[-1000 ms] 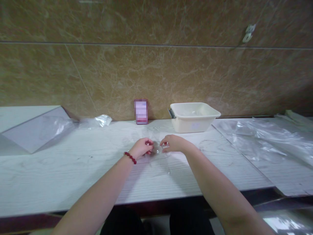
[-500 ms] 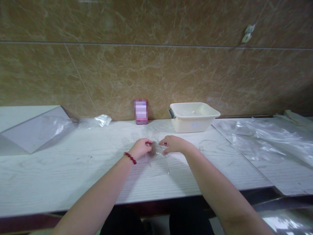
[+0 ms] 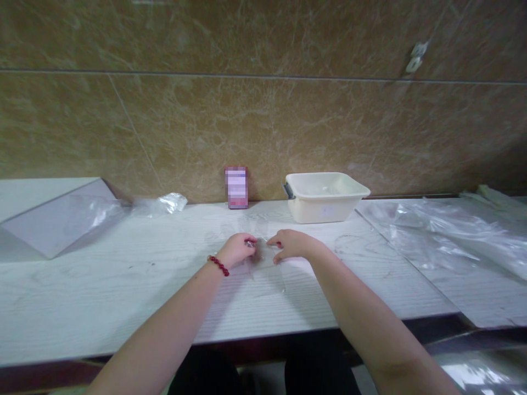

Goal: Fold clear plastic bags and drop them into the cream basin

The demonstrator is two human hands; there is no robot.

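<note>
A clear plastic bag point(image 3: 267, 281) lies on the white table in front of me, its outline faint against the wood grain. My left hand point(image 3: 237, 248), with a red bead bracelet point(image 3: 219, 265) at the wrist, is closed on the bag's upper left part. Just across from it, my right hand point(image 3: 291, 244) is at the bag's right edge, thumb and index finger apart. Whether its fingertips touch the film I cannot tell.
Behind the hands stands a cream plastic tub point(image 3: 323, 209) with a grey handle. A phone point(image 3: 236, 187) leans on the tiled wall. Loose clear film point(image 3: 436, 230) spreads at right; crumpled film point(image 3: 173, 203) lies at left by a white angled panel point(image 3: 61, 219).
My right thumb has shifted slightly downward, away from the index finger. The left hand keeps its place on the bag.
</note>
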